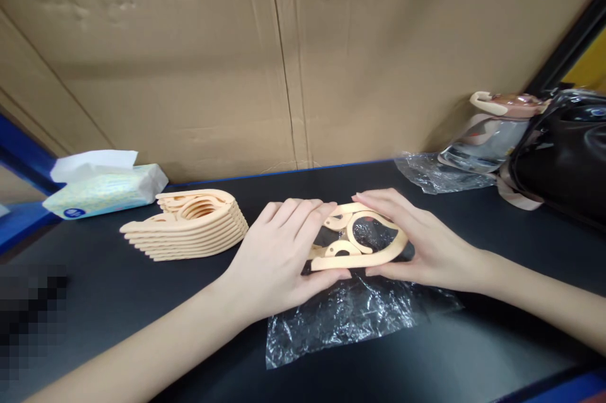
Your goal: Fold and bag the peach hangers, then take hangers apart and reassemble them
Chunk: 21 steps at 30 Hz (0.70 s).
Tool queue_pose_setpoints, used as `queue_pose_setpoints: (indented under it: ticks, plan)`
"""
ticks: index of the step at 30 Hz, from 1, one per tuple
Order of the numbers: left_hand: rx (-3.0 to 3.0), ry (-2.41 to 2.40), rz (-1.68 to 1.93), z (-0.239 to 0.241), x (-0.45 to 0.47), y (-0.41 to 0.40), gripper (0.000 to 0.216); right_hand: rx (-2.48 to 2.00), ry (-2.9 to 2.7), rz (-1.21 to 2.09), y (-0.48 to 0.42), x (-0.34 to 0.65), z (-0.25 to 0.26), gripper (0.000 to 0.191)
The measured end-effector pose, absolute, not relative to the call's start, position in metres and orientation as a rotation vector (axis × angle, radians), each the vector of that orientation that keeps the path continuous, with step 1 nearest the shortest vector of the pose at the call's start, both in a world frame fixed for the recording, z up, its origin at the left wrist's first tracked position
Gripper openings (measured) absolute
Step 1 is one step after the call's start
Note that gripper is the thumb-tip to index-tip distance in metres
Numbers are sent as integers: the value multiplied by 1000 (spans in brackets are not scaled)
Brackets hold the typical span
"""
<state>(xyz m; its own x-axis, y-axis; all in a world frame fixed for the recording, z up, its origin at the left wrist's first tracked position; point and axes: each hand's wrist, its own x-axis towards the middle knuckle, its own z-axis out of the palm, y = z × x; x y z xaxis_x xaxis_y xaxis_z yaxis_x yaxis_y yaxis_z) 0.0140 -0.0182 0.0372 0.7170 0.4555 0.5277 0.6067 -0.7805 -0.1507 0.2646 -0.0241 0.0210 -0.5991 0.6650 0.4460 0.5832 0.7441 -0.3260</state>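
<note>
Between my two hands is a beige plastic folding hanger (398,245), folded into a loop. My left hand (279,251) grips its left end, fingers over the far side and thumb along the near edge. Around the rounded right end closes my right hand (426,242), with the thumb at the near side. A crumpled clear plastic bag (350,321) lies under the hanger and spreads toward me. Left of my left hand stands a neat stack of matching folded hangers (199,235). My left hand covers part of the held hanger.
A tissue pack (104,191) sits at the back left of the black table (213,352). At the back right are a clear water bottle (492,138), another plastic bag (426,172) and a shiny black bag (563,156). Cardboard (189,74) walls off the back.
</note>
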Motion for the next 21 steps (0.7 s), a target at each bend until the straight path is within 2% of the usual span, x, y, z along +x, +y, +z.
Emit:
queue_pose_setpoints:
  ticks: [9, 15, 17, 21]
  plan:
    - [-2750, -998, -577, 35, 16, -20, 73, -991, -2482, 295, -18, 271, 32, 80]
    - [-2748, -1038, -330, 49, 3, -7, 46, -1228, -2407, 223, 11, 318, 51, 81]
    - [-2757, -1018, -226, 52, -4, 0, 42, -1330, -2438, 237, 17, 333, 55, 85]
    - [-2797, -991, -28, 54, -19, 7, 39, -1405, -2531, 134, 16, 345, 57, 79]
